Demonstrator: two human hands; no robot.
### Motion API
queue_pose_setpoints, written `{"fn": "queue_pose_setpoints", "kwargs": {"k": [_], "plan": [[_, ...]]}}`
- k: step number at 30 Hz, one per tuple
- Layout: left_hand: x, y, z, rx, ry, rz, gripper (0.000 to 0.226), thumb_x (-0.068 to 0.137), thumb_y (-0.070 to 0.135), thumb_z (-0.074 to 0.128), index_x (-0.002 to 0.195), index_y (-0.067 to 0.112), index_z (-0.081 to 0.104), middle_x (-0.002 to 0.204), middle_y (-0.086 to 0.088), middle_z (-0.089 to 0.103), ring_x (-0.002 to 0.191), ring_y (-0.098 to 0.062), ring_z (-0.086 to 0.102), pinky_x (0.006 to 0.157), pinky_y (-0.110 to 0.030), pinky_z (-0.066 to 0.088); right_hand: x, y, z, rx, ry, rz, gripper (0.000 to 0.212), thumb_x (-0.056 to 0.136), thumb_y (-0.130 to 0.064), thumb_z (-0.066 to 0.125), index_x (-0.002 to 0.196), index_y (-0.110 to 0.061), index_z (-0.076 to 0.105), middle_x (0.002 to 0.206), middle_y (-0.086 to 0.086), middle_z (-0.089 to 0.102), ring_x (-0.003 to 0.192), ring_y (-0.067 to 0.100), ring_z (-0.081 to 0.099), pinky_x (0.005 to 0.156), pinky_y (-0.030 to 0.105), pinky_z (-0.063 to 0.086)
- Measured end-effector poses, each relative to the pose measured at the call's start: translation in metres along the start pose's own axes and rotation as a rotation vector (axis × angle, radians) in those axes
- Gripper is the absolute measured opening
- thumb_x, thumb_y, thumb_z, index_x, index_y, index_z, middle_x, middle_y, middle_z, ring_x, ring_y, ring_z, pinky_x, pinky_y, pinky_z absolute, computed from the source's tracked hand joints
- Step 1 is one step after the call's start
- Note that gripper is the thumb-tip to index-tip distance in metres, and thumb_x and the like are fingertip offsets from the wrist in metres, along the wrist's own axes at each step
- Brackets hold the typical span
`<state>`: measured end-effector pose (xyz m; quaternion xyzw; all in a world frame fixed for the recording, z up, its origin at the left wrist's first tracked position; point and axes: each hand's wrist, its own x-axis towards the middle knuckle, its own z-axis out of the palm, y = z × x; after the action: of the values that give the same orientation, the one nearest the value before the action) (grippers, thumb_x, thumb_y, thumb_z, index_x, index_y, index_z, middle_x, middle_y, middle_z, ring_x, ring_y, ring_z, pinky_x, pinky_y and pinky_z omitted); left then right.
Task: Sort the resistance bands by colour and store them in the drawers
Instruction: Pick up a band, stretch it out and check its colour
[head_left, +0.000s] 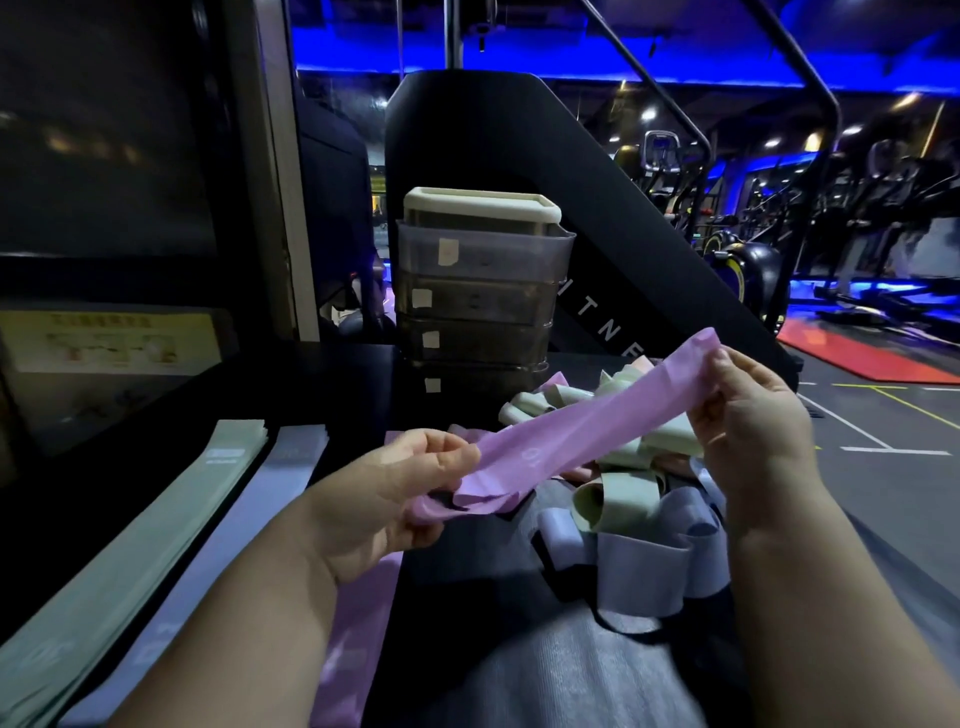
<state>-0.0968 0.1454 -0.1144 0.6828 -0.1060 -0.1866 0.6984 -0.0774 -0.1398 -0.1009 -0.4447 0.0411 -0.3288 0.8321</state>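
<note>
Above the dark bench I hold a purple band (582, 431) stretched between both hands, left hand (400, 493) pinching its low end, right hand (748, 410) its high end; the purple stack (358, 639) lies nearer my left.

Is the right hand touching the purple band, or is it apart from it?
Touching. In the head view, the right hand pinches the upper end of the purple band between thumb and fingers, with no gap, while the left hand holds the lower end.
</note>
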Motion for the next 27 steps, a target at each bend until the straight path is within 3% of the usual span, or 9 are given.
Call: {"fn": "queue_pose_setpoints", "kwargs": {"k": [4,8,11,15,17,19,24,27], "plan": [[-0.001,-0.002,-0.001,0.109,-0.091,-0.005,0.077,0.039,0.033,0.083,0.112,0.023,0.061,0.099,0.002,0.06,0.078,-0.01,0.057,0.068,-0.024,0.047,0.002,0.0,-0.002,-0.028,0.048,-0.04,0.012,0.097,-0.01,0.056,0.088,-0.014,0.063,0.072,-0.003,0.071,0.071,0.006,0.067,0.071,0.021,0.057],[-0.003,-0.002,-0.001,0.164,-0.094,-0.007,0.073,0.044,0.01,0.083,0.112,0.026,0.062,0.117,-0.005,0.057,0.094,-0.018,0.059,0.083,-0.034,0.05,0.005,0.001,-0.006,-0.045,0.098,-0.046,0.01,0.097,-0.011,0.057,0.089,-0.013,0.063,0.09,0.006,0.068,0.084,0.013,0.066,0.08,0.026,0.057],[-0.003,-0.003,-0.001,0.195,-0.091,0.015,0.067,0.05,0.007,0.077,0.112,0.026,0.061,0.119,-0.003,0.056,0.09,-0.015,0.06,0.079,-0.029,0.051,0.006,0.002,-0.008,-0.062,0.123,-0.055,0.011,0.097,-0.012,0.056,0.088,-0.014,0.062,0.09,0.006,0.066,0.082,0.013,0.064,0.077,0.025,0.057],[0.004,-0.006,-0.001,0.107,0.011,0.051,0.047,0.058,0.007,0.065,0.104,0.014,0.063,0.101,-0.008,0.059,0.069,-0.011,0.053,0.063,-0.025,0.044,0.006,0.0,-0.007,-0.048,0.117,-0.051,0.012,0.098,-0.012,0.054,0.089,-0.014,0.061,0.089,0.007,0.066,0.081,0.013,0.065,0.071,0.024,0.057],[0.008,-0.007,-0.001,0.093,0.1,0.055,0.031,0.068,0.007,0.068,0.098,0.014,0.065,0.088,-0.004,0.06,0.068,-0.012,0.049,0.061,-0.024,0.04,0.005,0.0,-0.006,-0.067,0.118,-0.056,0.014,0.099,-0.012,0.054,0.087,-0.015,0.061,0.087,0.006,0.065,0.077,0.011,0.063,0.067,0.021,0.056],[0.013,-0.009,-0.002,0.089,0.194,0.078,0.011,0.086,0.006,0.062,0.091,0.014,0.067,0.08,-0.001,0.061,0.069,-0.013,0.049,0.063,-0.025,0.042,0.005,0.0,-0.005,-0.135,0.129,-0.074,0.014,0.099,-0.015,0.055,0.087,-0.017,0.061,0.081,0.002,0.061,0.067,0.007,0.057,0.06,0.017,0.051],[0.017,-0.01,-0.003,0.02,0.364,0.142,0.014,0.095,0.016,0.058,0.084,0.015,0.066,0.085,-0.003,0.062,0.081,-0.018,0.054,0.079,-0.035,0.053,0.004,-0.001,-0.004,-0.229,0.152,-0.104,0.015,0.097,-0.018,0.057,0.083,-0.02,0.062,0.068,0.0,0.052,0.053,0.005,0.043,0.054,0.018,0.038],[0.018,-0.009,-0.004,-0.065,0.421,0.198,0.018,0.097,0.017,0.056,0.081,0.015,0.064,0.082,-0.002,0.063,0.082,-0.019,0.055,0.087,-0.043,0.052,0.004,0.0,-0.003,-0.243,0.157,-0.112,0.016,0.097,-0.018,0.057,0.082,-0.02,0.061,0.07,0.0,0.053,0.057,0.006,0.044,0.056,0.019,0.037]]}}
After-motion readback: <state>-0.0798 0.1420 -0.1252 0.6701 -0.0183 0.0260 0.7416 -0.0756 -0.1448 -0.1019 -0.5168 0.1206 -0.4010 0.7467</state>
